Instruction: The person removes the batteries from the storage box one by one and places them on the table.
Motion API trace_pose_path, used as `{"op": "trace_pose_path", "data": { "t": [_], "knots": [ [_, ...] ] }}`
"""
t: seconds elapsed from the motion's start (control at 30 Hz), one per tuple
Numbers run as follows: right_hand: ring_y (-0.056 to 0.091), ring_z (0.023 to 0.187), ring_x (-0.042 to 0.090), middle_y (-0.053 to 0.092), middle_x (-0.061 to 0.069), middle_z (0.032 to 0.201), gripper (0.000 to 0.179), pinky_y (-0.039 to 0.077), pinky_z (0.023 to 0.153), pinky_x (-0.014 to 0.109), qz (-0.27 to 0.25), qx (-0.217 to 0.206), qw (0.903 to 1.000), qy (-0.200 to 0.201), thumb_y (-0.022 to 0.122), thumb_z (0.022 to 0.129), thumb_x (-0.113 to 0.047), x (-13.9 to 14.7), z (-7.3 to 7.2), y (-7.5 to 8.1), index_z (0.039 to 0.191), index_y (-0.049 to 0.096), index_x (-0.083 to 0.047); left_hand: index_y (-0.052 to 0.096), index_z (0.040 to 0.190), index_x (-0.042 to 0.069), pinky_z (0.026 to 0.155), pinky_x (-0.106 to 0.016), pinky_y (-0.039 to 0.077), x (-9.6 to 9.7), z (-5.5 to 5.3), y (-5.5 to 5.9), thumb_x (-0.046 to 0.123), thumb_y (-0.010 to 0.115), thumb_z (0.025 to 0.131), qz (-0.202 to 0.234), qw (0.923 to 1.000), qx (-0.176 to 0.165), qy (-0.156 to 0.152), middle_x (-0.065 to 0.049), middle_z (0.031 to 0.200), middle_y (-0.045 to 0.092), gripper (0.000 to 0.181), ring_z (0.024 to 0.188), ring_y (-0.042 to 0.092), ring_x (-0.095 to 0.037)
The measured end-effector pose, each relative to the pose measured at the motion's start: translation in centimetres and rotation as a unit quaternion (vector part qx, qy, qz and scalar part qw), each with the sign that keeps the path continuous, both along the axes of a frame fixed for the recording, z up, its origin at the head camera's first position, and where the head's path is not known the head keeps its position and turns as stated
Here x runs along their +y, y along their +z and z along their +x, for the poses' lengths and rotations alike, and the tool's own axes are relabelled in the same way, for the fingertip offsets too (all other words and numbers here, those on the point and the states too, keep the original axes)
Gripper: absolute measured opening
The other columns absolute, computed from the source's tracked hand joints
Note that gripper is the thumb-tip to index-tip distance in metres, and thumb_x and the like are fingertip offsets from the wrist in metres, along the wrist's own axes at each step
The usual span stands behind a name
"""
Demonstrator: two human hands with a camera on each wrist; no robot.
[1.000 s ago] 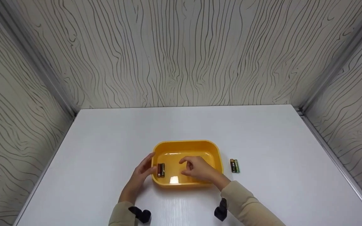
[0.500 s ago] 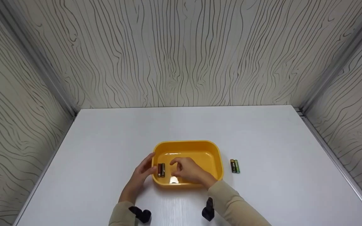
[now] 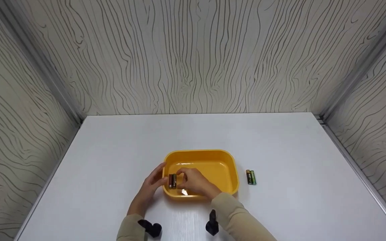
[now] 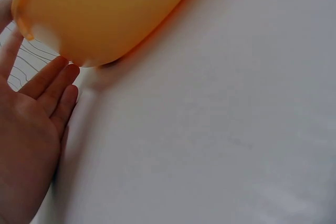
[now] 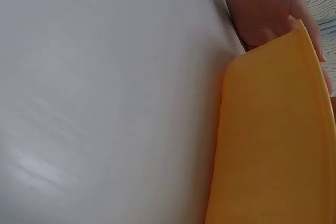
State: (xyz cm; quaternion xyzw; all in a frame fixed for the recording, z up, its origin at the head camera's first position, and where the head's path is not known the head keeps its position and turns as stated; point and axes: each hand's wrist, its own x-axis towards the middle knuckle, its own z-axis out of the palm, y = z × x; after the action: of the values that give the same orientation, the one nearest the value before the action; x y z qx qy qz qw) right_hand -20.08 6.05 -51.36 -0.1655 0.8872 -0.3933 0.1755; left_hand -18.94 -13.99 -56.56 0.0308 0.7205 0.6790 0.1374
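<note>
A yellow plastic tray [image 3: 213, 197] stands on the white table. My left hand [image 3: 147, 190] grips its left side, thumb over the rim and fingers along the outside; the left wrist view shows this hand [image 4: 31, 108] against the tray wall. Inside, at the left end, two batteries lie side by side, a reddish one [image 3: 170, 181] and a dark one [image 3: 174, 181]. My right hand [image 3: 194, 182] is inside the tray just right of them, thumb and index finger curved with a gap between. Whether its fingertips touch the dark battery I cannot tell.
Two more batteries, one black and gold [image 3: 248, 177] and one green [image 3: 253, 177], lie on the table [image 3: 297, 194] right of the tray. Pale wood-patterned panels [image 3: 193, 60] enclose the table at the back and sides.
My right hand has moved left across the tray, up to the pair of batteries in it. The left hand, the tray and all the batteries have stayed in place.
</note>
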Motion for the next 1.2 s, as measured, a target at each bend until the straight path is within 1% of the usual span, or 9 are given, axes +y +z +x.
{"op": "trace_pose_path", "data": {
  "t": [0.17, 0.27, 0.33, 0.47, 0.6, 0.73, 0.87, 1.07, 1.2],
  "knots": [
    [0.047, 0.067, 0.011, 0.057, 0.000, 0.076, 0.047, 0.039, 0.058, 0.021, 0.008, 0.011, 0.9999, -0.011, 0.078, 0.076, -0.012, -0.5, -0.3, -0.4, 0.119, 0.061, -0.002, 0.037, 0.149, 0.025, 0.123, -0.056, 0.017, 0.0, -0.1, 0.0, 0.033, 0.062, 0.092, -0.003, 1.0000, -0.005, 0.005, -0.007, 0.158, 0.035, 0.062, 0.148, 0.030, -0.030],
    [0.048, 0.070, 0.013, 0.062, 0.006, 0.081, 0.049, 0.040, 0.061, 0.023, 0.011, 0.011, 0.9998, -0.015, 0.079, 0.076, -0.011, -0.7, -0.4, -0.5, 0.121, 0.061, -0.002, 0.037, 0.149, 0.025, 0.123, -0.056, 0.017, -0.1, -0.2, -0.1, 0.033, 0.062, 0.092, -0.003, 1.0000, -0.001, 0.005, -0.007, 0.158, 0.035, 0.062, 0.148, 0.030, -0.030],
    [0.049, 0.073, 0.014, 0.066, 0.010, 0.089, 0.050, 0.042, 0.065, 0.025, 0.019, 0.017, 0.9995, -0.017, 0.079, 0.076, -0.012, -0.9, -0.3, -0.6, 0.122, 0.060, -0.002, 0.037, 0.149, 0.024, 0.123, -0.056, 0.016, -0.1, -0.1, -0.1, 0.033, 0.062, 0.092, -0.002, 1.0000, 0.000, 0.003, -0.007, 0.157, 0.036, 0.062, 0.148, 0.030, -0.030],
    [0.055, 0.086, 0.018, 0.068, 0.016, 0.111, 0.054, 0.051, 0.080, 0.034, 0.026, 0.016, 0.9992, -0.024, 0.079, 0.076, -0.012, -1.2, -0.1, -0.6, 0.125, 0.058, -0.001, 0.036, 0.149, 0.024, 0.124, -0.056, 0.016, -0.2, -0.1, -0.3, 0.033, 0.061, 0.093, -0.002, 1.0000, 0.004, -0.002, -0.008, 0.158, 0.035, 0.062, 0.148, 0.030, -0.031],
    [0.058, 0.102, 0.024, 0.064, 0.017, 0.123, 0.057, 0.051, 0.095, 0.044, 0.018, -0.002, 0.9992, -0.035, 0.080, 0.076, -0.013, -1.4, 0.1, -0.6, 0.127, 0.056, 0.000, 0.036, 0.149, 0.025, 0.123, -0.057, 0.016, -0.3, -0.1, -0.4, 0.034, 0.062, 0.092, -0.003, 1.0000, 0.005, -0.006, -0.008, 0.157, 0.036, 0.063, 0.148, 0.030, -0.030],
    [0.058, 0.109, 0.026, 0.063, 0.016, 0.124, 0.058, 0.049, 0.101, 0.046, 0.020, -0.009, 0.9991, -0.038, 0.080, 0.076, -0.014, -1.6, 0.2, -0.7, 0.127, 0.056, -0.001, 0.035, 0.149, 0.027, 0.123, -0.058, 0.016, -0.3, -0.1, -0.4, 0.036, 0.062, 0.092, -0.003, 1.0000, 0.002, -0.009, -0.007, 0.157, 0.037, 0.064, 0.148, 0.031, -0.030],
    [0.059, 0.110, 0.025, 0.064, 0.015, 0.125, 0.058, 0.049, 0.102, 0.045, 0.027, -0.005, 0.9990, -0.036, 0.080, 0.076, -0.013, -1.8, 0.1, -0.8, 0.128, 0.056, -0.001, 0.036, 0.149, 0.026, 0.123, -0.056, 0.017, -0.3, -0.2, -0.5, 0.036, 0.062, 0.092, -0.001, 0.9999, 0.006, -0.010, -0.007, 0.157, 0.036, 0.064, 0.148, 0.031, -0.030],
    [0.060, 0.100, 0.023, 0.068, 0.012, 0.115, 0.053, 0.051, 0.097, 0.042, 0.064, 0.023, 0.9972, -0.029, 0.081, 0.074, -0.012, -2.2, 0.0, -1.0, 0.121, 0.060, -0.004, 0.036, 0.149, 0.027, 0.123, -0.056, 0.018, -0.2, -0.1, -0.5, 0.035, 0.061, 0.093, -0.001, 0.9999, 0.012, -0.011, -0.006, 0.158, 0.035, 0.062, 0.148, 0.031, -0.030],
    [0.059, 0.093, 0.021, 0.070, 0.009, 0.109, 0.046, 0.053, 0.093, 0.041, 0.074, 0.031, 0.9963, -0.031, 0.081, 0.073, -0.011, -2.3, 0.0, -1.0, 0.115, 0.063, -0.006, 0.036, 0.149, 0.026, 0.123, -0.056, 0.018, -0.1, -0.1, -0.3, 0.034, 0.061, 0.093, -0.001, 0.9999, 0.011, -0.007, -0.006, 0.159, 0.034, 0.062, 0.148, 0.031, -0.030]
  ]
}}
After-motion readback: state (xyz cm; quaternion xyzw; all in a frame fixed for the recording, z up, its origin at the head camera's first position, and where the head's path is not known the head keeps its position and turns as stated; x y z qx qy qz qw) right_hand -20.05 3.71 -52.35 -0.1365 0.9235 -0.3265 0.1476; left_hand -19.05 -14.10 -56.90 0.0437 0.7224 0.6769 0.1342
